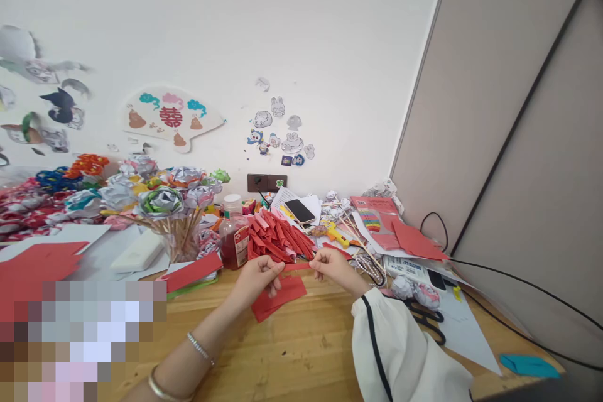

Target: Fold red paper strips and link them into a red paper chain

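A narrow red paper strip (pixel 296 267) spans between the hands, above a flat red paper sheet (pixel 277 297) lying on the honey-brown wooden bench (pixel 292 352). Toward the bench's back edge sits a heap of folded red paper strips (pixel 276 235) and a black smartphone (pixel 300 211). Folded paper roses (pixel 160 200) in white, green, grey and blue stand on pale wooden sticks. A teal paper scrap (pixel 527 364) lies at the right corner. The right sleeve (pixel 400 352) is white with black piping.

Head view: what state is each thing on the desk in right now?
Red paper strip: folded narrow, pinched at both ends.
Left hand: gripping the strip.
Right hand: gripping the strip.
Phone: screen dark, lying flat.
Red bottle: upright, capped.
Scissors: lying flat.
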A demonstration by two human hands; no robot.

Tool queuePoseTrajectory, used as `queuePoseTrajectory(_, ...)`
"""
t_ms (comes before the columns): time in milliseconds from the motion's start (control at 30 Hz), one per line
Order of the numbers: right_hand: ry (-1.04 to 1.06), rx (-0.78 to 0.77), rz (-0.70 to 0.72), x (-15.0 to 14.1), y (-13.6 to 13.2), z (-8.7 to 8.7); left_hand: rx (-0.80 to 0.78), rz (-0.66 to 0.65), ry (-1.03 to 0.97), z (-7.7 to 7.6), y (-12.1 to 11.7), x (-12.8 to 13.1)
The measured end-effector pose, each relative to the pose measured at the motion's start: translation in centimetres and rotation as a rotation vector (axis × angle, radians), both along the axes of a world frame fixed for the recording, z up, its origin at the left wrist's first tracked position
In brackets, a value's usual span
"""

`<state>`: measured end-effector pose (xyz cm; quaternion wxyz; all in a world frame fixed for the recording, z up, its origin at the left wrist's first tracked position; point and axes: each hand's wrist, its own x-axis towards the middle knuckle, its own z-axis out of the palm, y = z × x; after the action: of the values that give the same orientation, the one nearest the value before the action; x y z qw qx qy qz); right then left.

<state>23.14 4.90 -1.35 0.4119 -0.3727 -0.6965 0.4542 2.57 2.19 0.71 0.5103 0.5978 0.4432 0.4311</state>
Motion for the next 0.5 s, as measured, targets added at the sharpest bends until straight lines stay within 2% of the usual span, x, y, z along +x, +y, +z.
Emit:
queuePoseTrajectory(133,0.007,0.04,-0.034,0.2,0.1,0.2,0.003,0.069,-0.071,0.0,0.2,-0.3)
queuePoseTrajectory(200,0.027,0.068,-0.105,0.5,0.3,0.2,0.059,0.134,-0.023,0.1,0.4,-0.7)
queuePoseTrajectory(267,0.069,0.101,-0.239,0.9,0.7,0.1,0.173,0.166,0.153,0.1,0.5,-0.9)
queuePoseTrajectory(367,0.068,0.164,-0.471,1.2,1.2,-0.4,0.373,0.101,0.502,-0.2,0.0,-0.7)
queuePoseTrajectory(433,-0.056,0.199,-0.512,1.0,1.3,-0.9,0.453,0.023,0.686,-0.6,-0.5,-0.4)
queuePoseTrajectory(500,-0.248,0.22,-0.464,0.5,1.2,-1.4,0.521,-0.032,0.811,-1.1,-0.8,-0.2)
